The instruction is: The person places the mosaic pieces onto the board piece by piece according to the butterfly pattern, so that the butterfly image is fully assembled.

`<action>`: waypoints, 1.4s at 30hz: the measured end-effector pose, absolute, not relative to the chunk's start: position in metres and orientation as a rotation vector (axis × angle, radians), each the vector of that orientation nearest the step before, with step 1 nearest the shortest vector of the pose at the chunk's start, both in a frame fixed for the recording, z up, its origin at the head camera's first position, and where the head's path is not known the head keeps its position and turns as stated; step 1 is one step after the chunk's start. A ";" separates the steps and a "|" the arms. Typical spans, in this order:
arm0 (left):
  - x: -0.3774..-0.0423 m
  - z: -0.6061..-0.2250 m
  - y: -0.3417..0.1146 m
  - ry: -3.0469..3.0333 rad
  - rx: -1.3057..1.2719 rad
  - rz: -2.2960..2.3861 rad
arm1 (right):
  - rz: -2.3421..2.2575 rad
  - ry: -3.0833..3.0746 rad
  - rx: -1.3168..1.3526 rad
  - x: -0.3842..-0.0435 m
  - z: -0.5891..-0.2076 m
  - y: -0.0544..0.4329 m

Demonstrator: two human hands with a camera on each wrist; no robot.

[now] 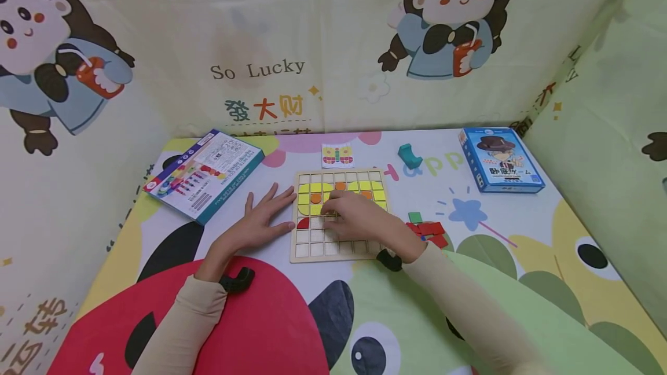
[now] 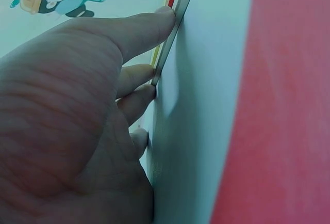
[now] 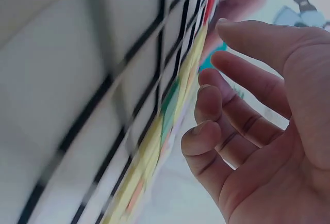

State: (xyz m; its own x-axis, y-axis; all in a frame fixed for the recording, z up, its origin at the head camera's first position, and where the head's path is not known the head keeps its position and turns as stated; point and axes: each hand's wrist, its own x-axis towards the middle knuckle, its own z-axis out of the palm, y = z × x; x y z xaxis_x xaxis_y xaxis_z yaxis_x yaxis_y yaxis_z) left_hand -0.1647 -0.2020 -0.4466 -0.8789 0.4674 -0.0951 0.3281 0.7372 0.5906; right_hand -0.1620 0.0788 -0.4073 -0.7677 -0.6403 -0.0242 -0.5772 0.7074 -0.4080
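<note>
A wooden grid board [image 1: 330, 250] lies flat on the table. Yellow tiles [image 1: 307, 188] with orange round pieces [image 1: 315, 198] fill rows in its upper half. One red rounded piece [image 1: 303, 223] sits in the left column below them. My left hand [image 1: 260, 221] has its fingers spread, thumb and fingertips touching the board's left edge [image 2: 178, 25]. Over the board's middle hovers my right hand [image 1: 359, 216], hiding some cells. In the right wrist view its thumb and loosely bent fingers [image 3: 247, 79] stand apart, nothing visible between them. A green piece [image 3: 169, 108] shows among the yellow ones there.
Loose red pieces [image 1: 431, 228] and a green square [image 1: 414, 217] lie right of the board, partly behind the right forearm. Behind the board are a butterfly pattern card [image 1: 337, 155] and a teal curved block [image 1: 409, 156]. Boxes stand left [image 1: 205, 175] and right [image 1: 502, 161].
</note>
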 end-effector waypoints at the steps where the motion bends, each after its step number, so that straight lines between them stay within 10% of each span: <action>1: -0.164 -0.447 -0.202 2.702 0.627 0.855 | -0.588 2.760 -0.972 -0.161 -0.406 0.087; 23: -0.164 -0.445 -0.203 2.691 0.627 0.852 | -0.667 2.827 -0.664 -0.128 -0.401 0.284; 42: -0.163 -0.445 -0.202 2.682 0.622 0.857 | -0.614 2.871 -0.703 -0.125 -0.412 0.303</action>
